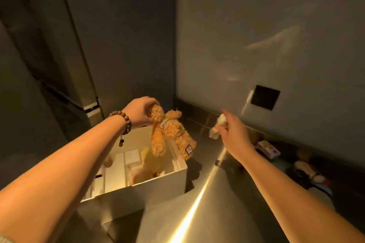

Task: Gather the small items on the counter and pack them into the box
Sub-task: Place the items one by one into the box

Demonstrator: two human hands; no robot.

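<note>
- Plush toy (167, 134) dangles lengthwise from clenched left hand (139, 111), directly above white box (158, 185)
- right hand (232, 132) grasps small white item (218, 127) over worktop (217, 203), right of box, farther off

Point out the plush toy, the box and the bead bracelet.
plush toy (170, 131), head view, on its fuzzy orange body.
box (158, 187), head view, on its white front wall.
bead bracelet (123, 119), head view, on the beads at the left wrist.

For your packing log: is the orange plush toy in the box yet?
Not yet. The left hand holds the orange plush toy dangling above the box.
</note>
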